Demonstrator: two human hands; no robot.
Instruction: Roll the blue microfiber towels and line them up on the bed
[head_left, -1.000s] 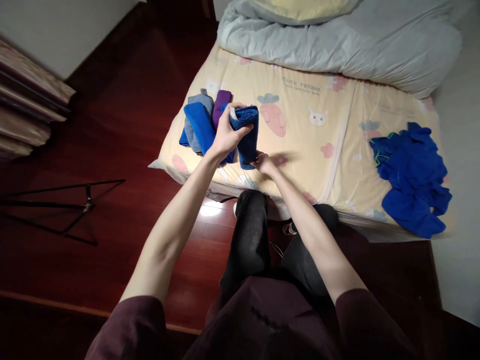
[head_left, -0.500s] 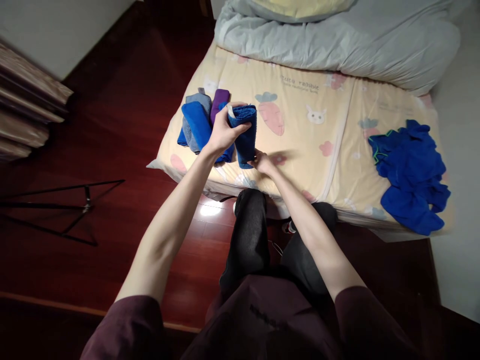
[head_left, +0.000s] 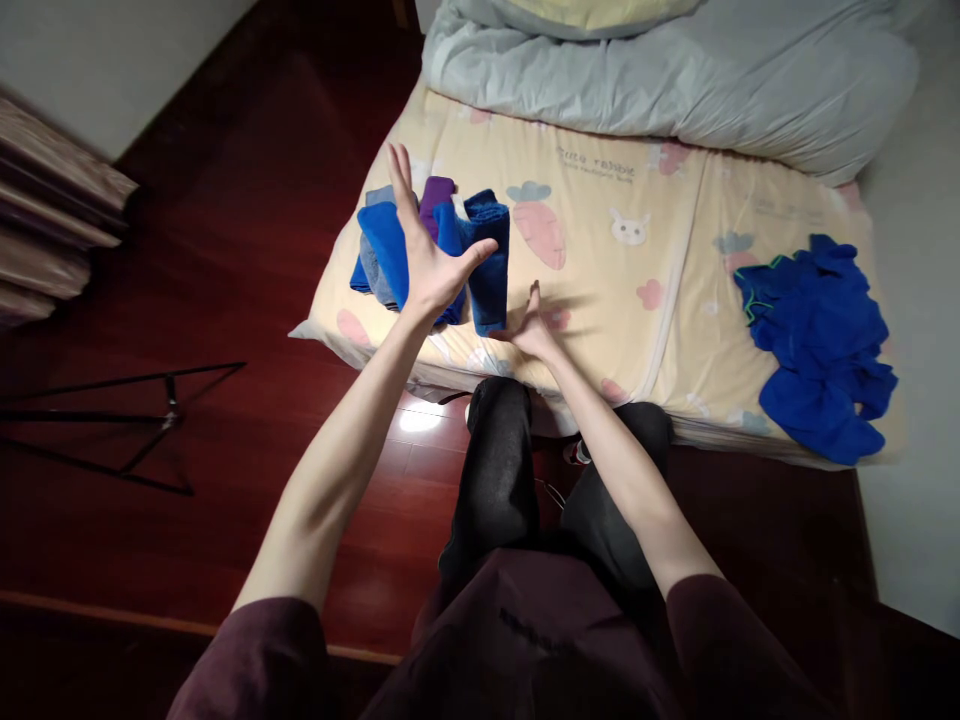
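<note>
A folded dark blue towel [head_left: 491, 285] lies near the front edge of the bed, at the right side of a group of folded cloths. My left hand [head_left: 431, 255] is open above its left side, fingers spread and thumb stretched over the towel; whether the thumb touches it I cannot tell. My right hand [head_left: 531, 328] is open by the towel's lower right corner, its fingers apart. Left of the towel lie a purple cloth [head_left: 436, 198], a bright blue cloth [head_left: 386, 245] and a grey-blue cloth [head_left: 375, 262], partly overlapping and partly hidden by my left hand.
A crumpled blue cloth heap [head_left: 825, 345] with green edging lies on the bed's right side. A grey quilt [head_left: 660, 90] is bunched across the back of the patterned bed sheet [head_left: 592, 260]. Black tripod legs [head_left: 169, 415] stand on the floor at left, near a curtain [head_left: 52, 215].
Both hands have let go of the folded dark blue towel and opened. My left hand has moved slightly left with fingers spread. The towel now rests beside the other cloths.
</note>
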